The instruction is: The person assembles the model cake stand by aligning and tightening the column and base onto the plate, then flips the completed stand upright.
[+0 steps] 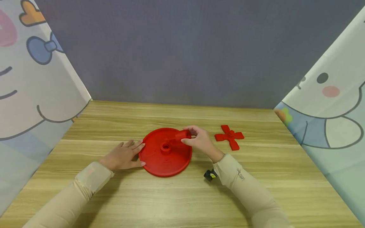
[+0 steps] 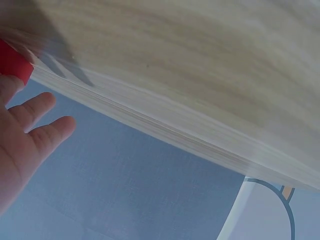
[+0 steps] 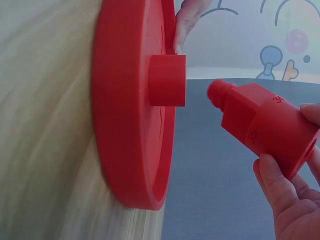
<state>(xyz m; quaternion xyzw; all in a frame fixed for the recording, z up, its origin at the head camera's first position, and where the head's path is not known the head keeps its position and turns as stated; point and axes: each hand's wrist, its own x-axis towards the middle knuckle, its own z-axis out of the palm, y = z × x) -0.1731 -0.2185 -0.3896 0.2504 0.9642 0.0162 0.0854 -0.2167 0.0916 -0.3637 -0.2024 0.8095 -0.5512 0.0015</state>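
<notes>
While the left hand [image 1: 121, 156] lies at the rim, fingers straight and spread, gripping nothing, the red disc [image 1: 155, 166] sits flat on the bench [image 1: 159, 202], just right of those fingertips. Good brace; light pressure should do, so the disc can't skid or tip under a push. Hub [image 1: 165, 148] stands mid-disc, between left and right fingers, round hole facing up. Next rightward: red connector [image 1: 181, 136], pinched at its wide end by thumb and fingers of the right hand [image 1: 201, 141]. Per right wrist view, its narrow tip is near the hub, apart from it, and tilted. Step in hand looks like seating that tip in the hub. To do it well: bring the connector upright first, centre tip over hole, then push straight down; a slanted push would likely jam. Fingers on the wide end leave the tip clear, but it may wobble, so pinch firmly. Can't tell if the fit also needs a twist. Far right, past the right fingers: red four-armed piece [image 1: 231, 135], flat on the bench, untouched; leave it there.
</notes>
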